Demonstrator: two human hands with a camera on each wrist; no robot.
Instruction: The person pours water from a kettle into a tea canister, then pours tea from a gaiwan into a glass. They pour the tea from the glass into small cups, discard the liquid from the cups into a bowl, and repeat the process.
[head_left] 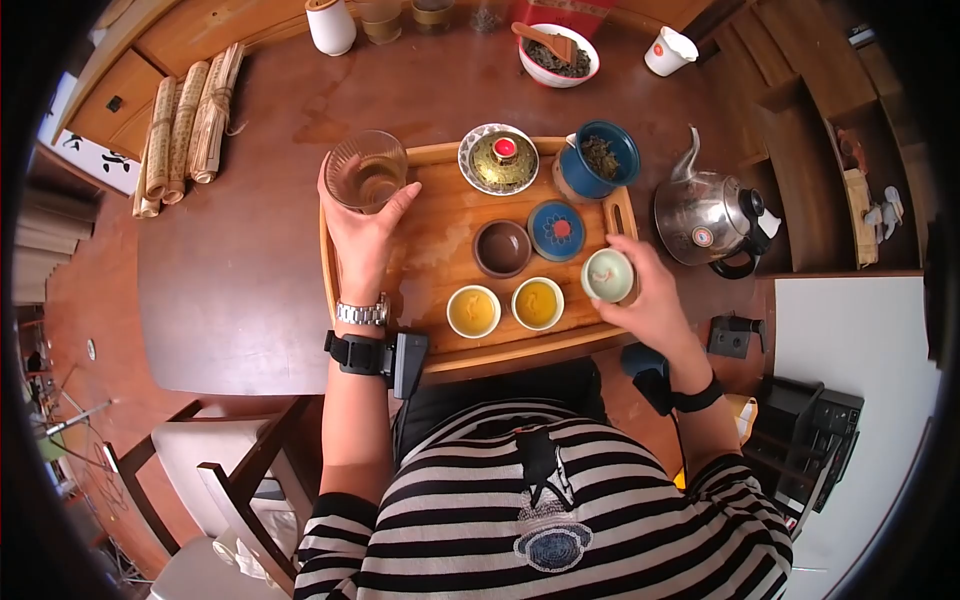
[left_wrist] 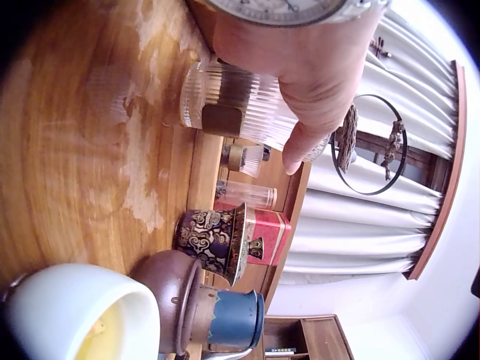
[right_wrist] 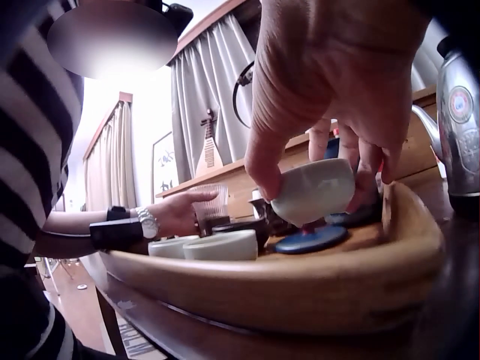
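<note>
My left hand [head_left: 358, 240] grips a ribbed clear glass [head_left: 368, 158] with some liquid low in it, at the left side of the wooden tray [head_left: 425, 290]. In my right hand [head_left: 655, 300] a pale green teacup [right_wrist: 319, 191] is pinched by the rim, slightly tilted, over the tray's right end. Two white cups of yellow tea, one nearer the left [head_left: 474, 311] and one nearer the right [head_left: 538, 304], stand along the near side. Behind them are a small brown bowl [head_left: 502, 248] and a round blue lid [head_left: 556, 230] with a red centre.
A patterned lidded bowl [head_left: 500, 165] and a blue-topped vessel with leaves [head_left: 600, 160] stand at the tray's far side. Right of the tray is a steel kettle [head_left: 705, 215]. Farther back sit a bowl of tea leaves [head_left: 558, 58] and a white cup [head_left: 670, 52]; bamboo rolls [head_left: 190, 130] lie left.
</note>
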